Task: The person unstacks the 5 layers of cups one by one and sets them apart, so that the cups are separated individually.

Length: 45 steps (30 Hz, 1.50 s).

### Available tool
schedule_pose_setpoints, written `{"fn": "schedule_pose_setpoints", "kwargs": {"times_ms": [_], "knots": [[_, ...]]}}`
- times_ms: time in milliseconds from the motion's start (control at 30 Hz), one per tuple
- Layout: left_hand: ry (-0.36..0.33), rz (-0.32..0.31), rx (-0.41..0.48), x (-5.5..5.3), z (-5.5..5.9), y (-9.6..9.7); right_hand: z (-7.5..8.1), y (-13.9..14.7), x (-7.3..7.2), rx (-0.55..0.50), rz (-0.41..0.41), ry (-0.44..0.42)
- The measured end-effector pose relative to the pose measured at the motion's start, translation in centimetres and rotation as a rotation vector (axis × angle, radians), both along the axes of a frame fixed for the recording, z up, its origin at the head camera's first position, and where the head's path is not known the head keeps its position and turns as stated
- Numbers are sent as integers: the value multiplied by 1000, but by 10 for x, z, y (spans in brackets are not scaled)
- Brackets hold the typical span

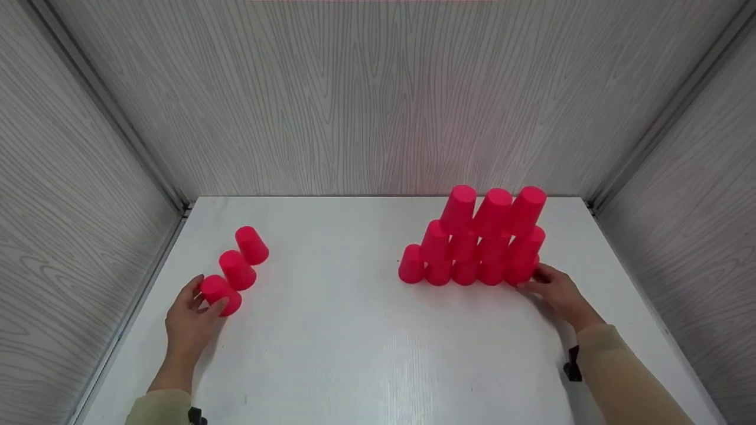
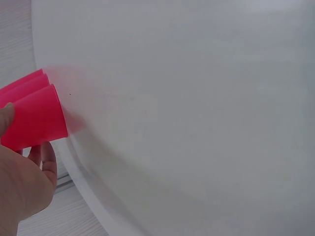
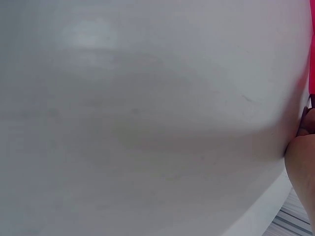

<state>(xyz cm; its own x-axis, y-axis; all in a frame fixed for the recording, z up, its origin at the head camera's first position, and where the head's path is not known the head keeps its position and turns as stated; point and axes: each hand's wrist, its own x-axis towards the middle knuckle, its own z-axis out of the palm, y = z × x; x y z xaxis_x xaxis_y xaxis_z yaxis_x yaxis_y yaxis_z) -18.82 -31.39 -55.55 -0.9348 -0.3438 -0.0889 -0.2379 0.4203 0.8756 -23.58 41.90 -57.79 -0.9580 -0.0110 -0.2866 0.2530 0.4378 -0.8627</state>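
Observation:
On the left of the head view, three upside-down red plastic cups stand in a slanting row. My left hand [image 1: 192,324] holds the nearest cup [image 1: 220,293], thumb on one side and fingers on the other; the left wrist view shows this cup [image 2: 37,118] overlapping the two behind. On the right, more inverted red cups form a three-level stack [image 1: 463,248], with three cups on top. My right hand [image 1: 558,295] grips the lower right end cup [image 1: 520,273] between thumb and fingers. Only part of that hand [image 3: 307,123] shows in the right wrist view, at the edge.
Both groups stand on a white table [image 1: 331,330]. A grey wood-grain panel [image 1: 354,100] rises behind it, with similar panels along the left [image 1: 59,206] and right [image 1: 697,218] sides.

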Motion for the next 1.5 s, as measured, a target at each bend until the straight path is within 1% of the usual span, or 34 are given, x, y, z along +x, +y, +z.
{"fn": "schedule_pose_setpoints", "kwargs": {"times_ms": [167, 300, 400, 500, 600, 700, 767, 867, 1033, 1133, 1200, 1300, 1400, 1500], "knots": [[-7, 8, -1, 1, 3, -2, -4, 1, 0, -14, -10, -7], [-9, 33, -25, 2, 14, -3, -3, 0, -1, -19, -11, 0], [32, 49, -50, 3, 28, -1, 0, -1, -1, -10, -8, 10], [102, 65, -76, 3, 47, 7, 2, -2, -1, 4, -8, 15], [183, 79, -87, 2, 67, 21, 4, -2, -2, 14, -9, 14], [265, 55, -84, 1, 87, 41, 5, -2, -2, 17, -7, 9], [309, 12, -83, -1, 98, 57, 5, -2, -2, 6, -14, 4], [375, -90, -67, -9, 113, 81, 5, -1, -2, -10, -12, -2], [483, -278, 2, -30, 133, 129, 1, 0, -2, -25, -21, -15], [521, -372, 45, -42, 146, 162, 0, 1, -2, -34, -27, -21], [530, -425, 64, -49, 153, 185, -1, 1, -1, -34, -25, -21], [531, -498, 71, -61, 159, 219, -1, 2, -2, -21, -21, -20], [516, -554, 67, -72, 162, 252, 0, 1, -2, -4, -19, -8], [488, -595, 61, -80, 166, 280, 0, 0, -3, 13, -9, 6]]}}
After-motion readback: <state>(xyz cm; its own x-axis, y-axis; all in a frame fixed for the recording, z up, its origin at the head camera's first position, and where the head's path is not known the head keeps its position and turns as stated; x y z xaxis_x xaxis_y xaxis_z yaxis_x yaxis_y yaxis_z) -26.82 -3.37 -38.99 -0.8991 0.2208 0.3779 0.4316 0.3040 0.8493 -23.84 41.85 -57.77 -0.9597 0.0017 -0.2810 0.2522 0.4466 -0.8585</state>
